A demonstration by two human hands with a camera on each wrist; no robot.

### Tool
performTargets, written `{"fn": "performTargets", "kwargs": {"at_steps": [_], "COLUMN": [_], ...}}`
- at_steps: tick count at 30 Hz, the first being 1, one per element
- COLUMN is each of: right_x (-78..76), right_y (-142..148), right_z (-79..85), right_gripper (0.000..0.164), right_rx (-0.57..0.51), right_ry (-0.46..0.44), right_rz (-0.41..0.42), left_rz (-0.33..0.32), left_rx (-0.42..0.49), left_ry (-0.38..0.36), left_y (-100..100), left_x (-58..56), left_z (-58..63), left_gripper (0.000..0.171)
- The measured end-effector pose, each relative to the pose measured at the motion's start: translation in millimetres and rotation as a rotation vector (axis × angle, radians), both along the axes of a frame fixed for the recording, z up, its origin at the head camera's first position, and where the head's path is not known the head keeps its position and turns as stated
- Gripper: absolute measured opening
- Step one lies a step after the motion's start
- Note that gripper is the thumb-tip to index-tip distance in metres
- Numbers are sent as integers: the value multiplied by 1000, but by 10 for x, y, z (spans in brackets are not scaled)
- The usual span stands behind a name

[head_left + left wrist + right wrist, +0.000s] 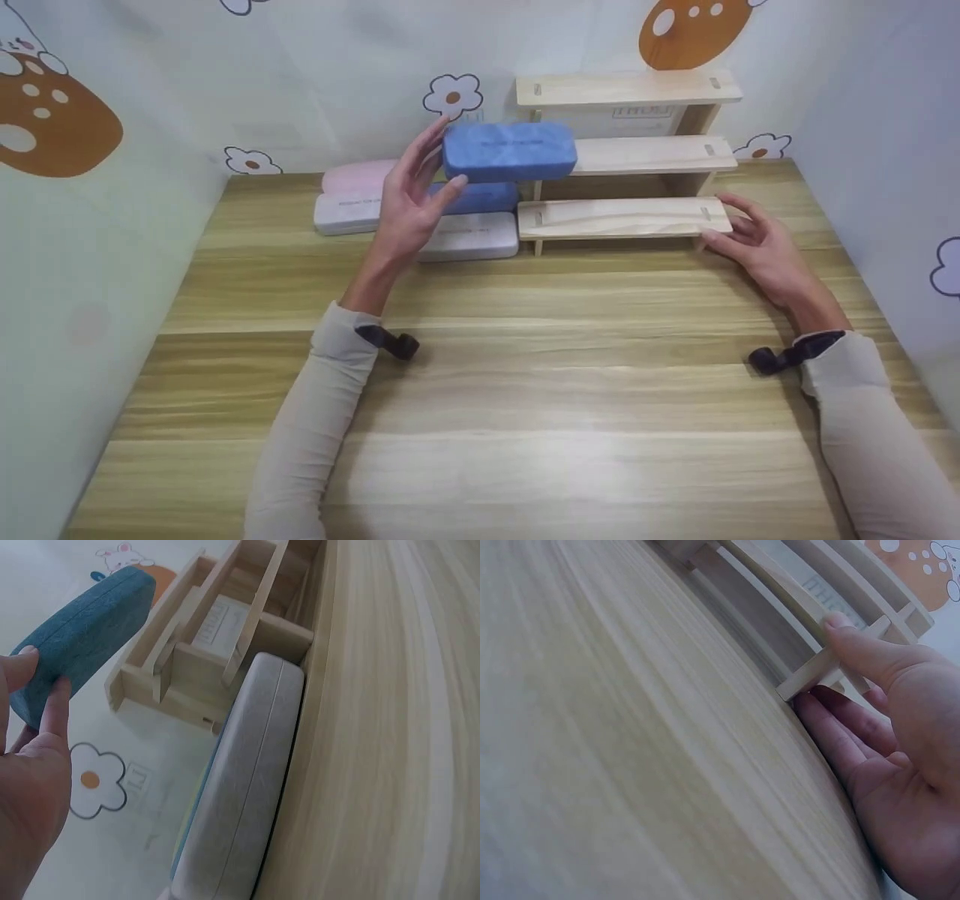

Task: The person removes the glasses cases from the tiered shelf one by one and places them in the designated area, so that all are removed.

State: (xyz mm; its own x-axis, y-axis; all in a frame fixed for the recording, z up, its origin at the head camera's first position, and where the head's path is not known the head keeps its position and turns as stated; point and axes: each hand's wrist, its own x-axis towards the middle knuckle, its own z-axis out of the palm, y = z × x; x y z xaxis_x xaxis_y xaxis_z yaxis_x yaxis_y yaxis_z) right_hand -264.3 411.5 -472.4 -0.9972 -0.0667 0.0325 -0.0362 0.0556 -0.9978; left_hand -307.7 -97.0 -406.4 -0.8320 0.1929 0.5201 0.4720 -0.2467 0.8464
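Note:
A blue glasses case [510,151] is held up by its left end in my left hand [411,202], thumb in front and fingers behind. It overlaps the left part of the middle tier of a three-tier wooden rack [626,217] in the head view. In the left wrist view, the same blue case [86,634] is raised above the table, tilted. My right hand [772,255] grips the right end of the rack's lowest tier. The right wrist view shows the thumb [838,621] on the board's edge and the other fingers against the side support.
Left of the rack, several cases lie on the table: a pink one [356,176], a white one [345,214], another blue one [484,197] and a front white one [476,236]. A patterned wall [337,75] stands behind. The wooden tabletop [525,390] extends forward.

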Motion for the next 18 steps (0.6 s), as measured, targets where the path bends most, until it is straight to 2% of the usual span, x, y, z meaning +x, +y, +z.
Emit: {"fn": "performTargets", "kwargs": {"at_steps": [6, 12, 18], "right_x": [-5, -1, 11], "right_y": [-4, -8, -9], "right_z": [5, 22, 40], "right_gripper": [73, 74, 72], "right_rx": [13, 1, -10], "right_ry": [-25, -47, -57], "right_rz": [-1, 6, 3], "left_rz": [44, 78, 121], "left_rx": [-7, 70, 89], "left_ry": [-45, -76, -93], "left_y": [-286, -557, -792], "left_x": [51, 74, 102], "left_z": [-82, -187, -252], "left_gripper": [60, 62, 63]}}
